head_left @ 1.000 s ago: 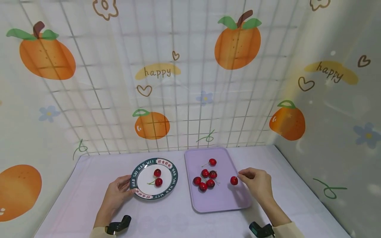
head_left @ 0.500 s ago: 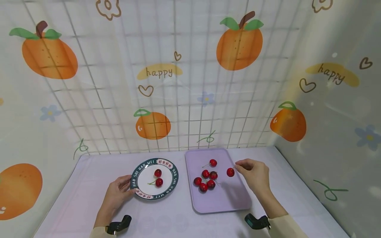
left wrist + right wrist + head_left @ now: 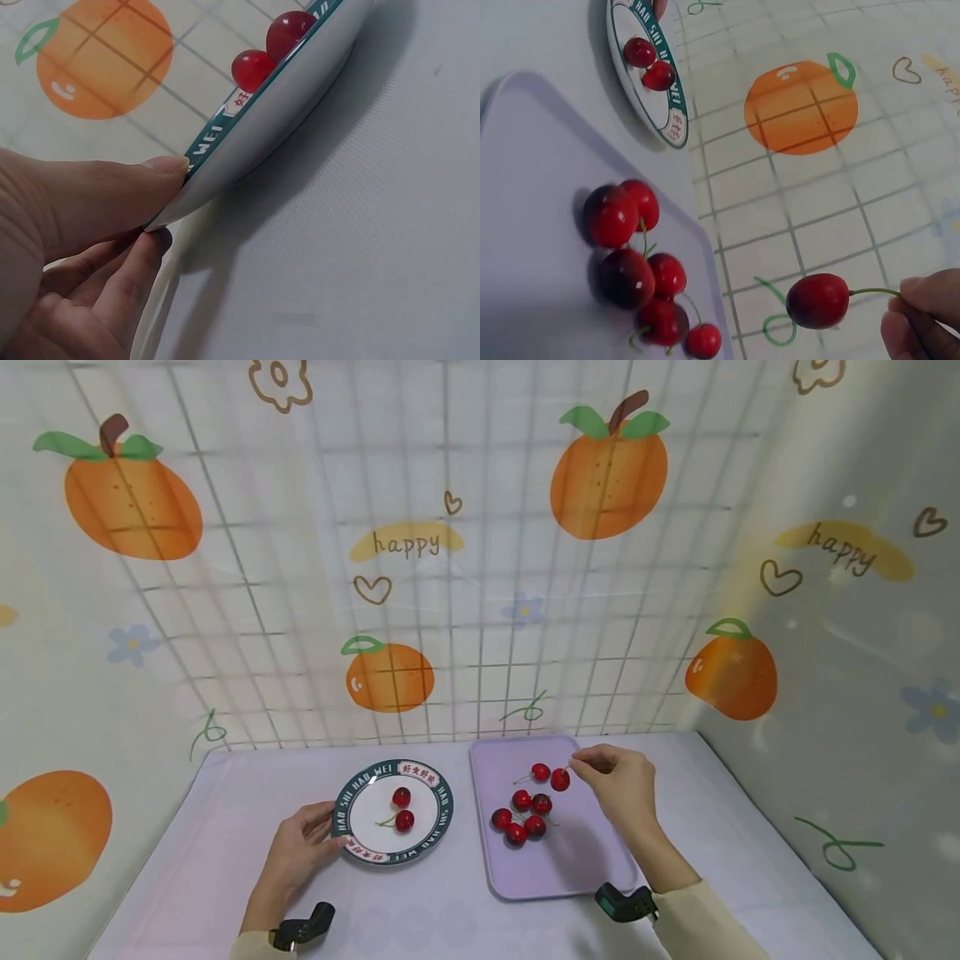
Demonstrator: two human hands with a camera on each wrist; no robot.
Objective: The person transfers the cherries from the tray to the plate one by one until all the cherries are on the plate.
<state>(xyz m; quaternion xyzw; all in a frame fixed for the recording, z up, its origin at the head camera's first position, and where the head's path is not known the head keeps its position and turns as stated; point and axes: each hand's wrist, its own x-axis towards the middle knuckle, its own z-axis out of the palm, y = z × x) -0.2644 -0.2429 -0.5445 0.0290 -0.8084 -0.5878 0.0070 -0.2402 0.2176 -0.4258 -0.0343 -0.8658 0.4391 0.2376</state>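
My left hand pinches the rim of a white plate with a dark green lettered border. In the left wrist view the thumb lies on top of the rim and fingers are beneath it. Two red cherries lie on the plate. My right hand pinches the thin green stem of another cherry, which hangs over the far part of a light purple tray. On that tray sits a cluster of several cherries with stems, and one cherry lies farther back.
Plate and tray stand side by side on a white-covered table, with a narrow gap between them. Behind the table hangs a curtain printed with oranges over a wire grid. A black wrist device sits on each forearm.
My right hand has moved left and away from me, carrying the cherry from the tray's right side toward its far middle. My left hand still holds the plate in place.
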